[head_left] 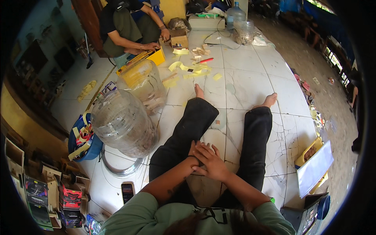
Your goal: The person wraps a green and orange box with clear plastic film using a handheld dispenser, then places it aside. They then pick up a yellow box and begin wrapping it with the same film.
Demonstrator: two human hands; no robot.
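Note:
My two hands rest together above the floor between my outstretched legs. On top lies my right hand (pixel 212 159), its fingers stretched out across the other hand, with no object in it. Beneath it my left hand (pixel 192 149) is mostly covered, so its fingers cannot be made out. Nearest to them is my left leg in black trousers (pixel 170 152). Two big clear plastic jars (pixel 121 121) stand to the left, the front one scuffed and cloudy. A phone (pixel 127 192) lies by my left elbow.
A person (pixel 129 35) crouches at the far left, hands at a yellow box (pixel 156 57). Yellow paper strips (pixel 192 70) and a red pen (pixel 206 60) lie ahead. A blue basin (pixel 92 149) stands left; a white sheet (pixel 315 168) covers part of a yellow container at right.

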